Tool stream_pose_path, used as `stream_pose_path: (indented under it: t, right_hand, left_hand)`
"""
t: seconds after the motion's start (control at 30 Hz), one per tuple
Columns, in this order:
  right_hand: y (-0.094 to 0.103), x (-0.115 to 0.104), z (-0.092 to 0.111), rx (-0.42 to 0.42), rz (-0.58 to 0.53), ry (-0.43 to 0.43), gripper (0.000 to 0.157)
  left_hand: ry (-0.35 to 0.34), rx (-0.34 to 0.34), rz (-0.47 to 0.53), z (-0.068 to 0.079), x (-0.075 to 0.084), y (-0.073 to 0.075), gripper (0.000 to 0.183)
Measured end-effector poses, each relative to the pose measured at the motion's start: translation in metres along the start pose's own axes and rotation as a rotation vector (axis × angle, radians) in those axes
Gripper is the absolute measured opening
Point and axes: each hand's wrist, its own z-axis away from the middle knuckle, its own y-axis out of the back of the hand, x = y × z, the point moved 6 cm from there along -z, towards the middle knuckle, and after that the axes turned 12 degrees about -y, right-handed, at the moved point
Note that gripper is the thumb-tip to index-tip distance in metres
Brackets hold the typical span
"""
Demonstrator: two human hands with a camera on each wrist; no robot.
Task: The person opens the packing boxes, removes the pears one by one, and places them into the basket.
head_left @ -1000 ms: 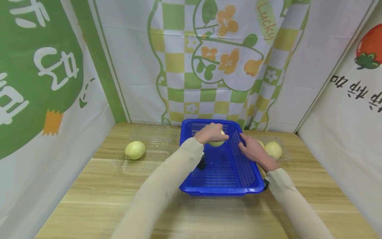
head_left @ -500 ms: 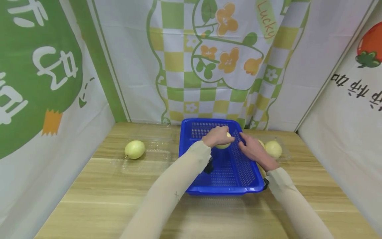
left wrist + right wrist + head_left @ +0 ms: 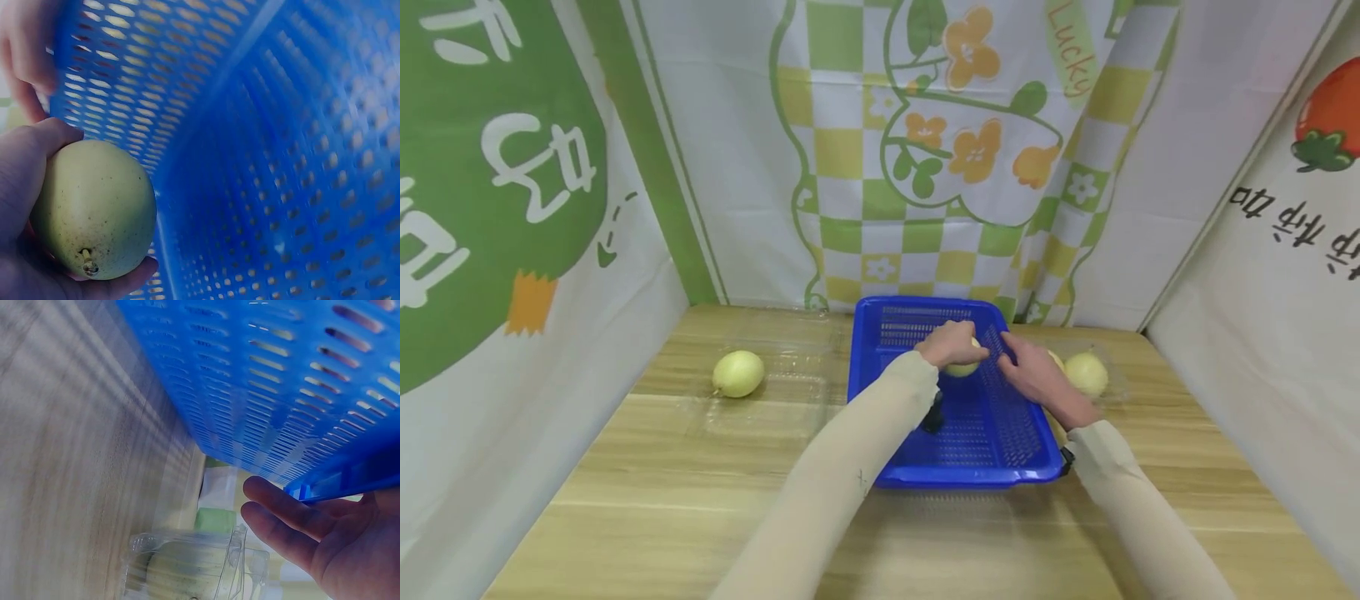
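Observation:
Inside the blue plastic basket (image 3: 977,477), my left hand (image 3: 946,342) grips a pale yellow-green pear (image 3: 97,206), thumb and fingers curled round it. Its short stem and speckled skin show in the left wrist view. The pear is near the basket's right wall; whether it touches the floor, I cannot tell. My right hand (image 3: 1041,377) holds that wall's rim, thumb inside and fingers outside. From the right wrist view, those fingers (image 3: 281,531) extend loosely below the rim, and the thumb is hidden.
Left of the basket lies an open clear plastic box (image 3: 775,404) with one pear (image 3: 738,373) in it. On the right, partly behind my right hand, another clear box (image 3: 206,537) contains pears (image 3: 1086,375). A printed curtain (image 3: 910,242) hangs behind the wooden table (image 3: 647,500).
The left hand has carried the pear rightward and slightly nearer inside the basket, then slowed almost to a stop. My right hand has stayed on the rim.

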Motion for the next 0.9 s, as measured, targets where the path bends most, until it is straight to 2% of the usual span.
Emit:
stream_pose_path:
  t: [0.2, 0.47, 0.7, 0.8, 0.9]
  right_hand:
    - [-0.0035, -0.0025, 0.0009, -0.014, -0.008, -0.007, 0.052]
    - [0.0006, -0.0048, -0.002, 0.013, 0.006, 0.021, 0.051]
    - [0.0023, -0.0011, -0.0016, 0.025, -0.001, 0.004, 0.051]
    - [0.002, -0.0005, -0.0007, 0.024, -0.002, 0.004, 0.051]
    - [0.0013, 0.0005, 0.0002, 0.019, -0.007, 0.001, 0.051]
  left_hand:
    - [0.022, -0.046, -0.02, -0.0006, -0.0071, -0.0094, 0.045]
    - [0.041, -0.035, -0.008, 0.001, -0.0052, -0.0029, 0.053]
    - [0.073, -0.141, -0.001, 0.004, -0.0048, -0.0035, 0.057]
    - [0.059, -0.176, -0.023, 0.005, -0.0033, -0.0041, 0.057]
    - [0.033, -0.188, -0.048, 0.0058, 0.0, -0.0009, 0.049]
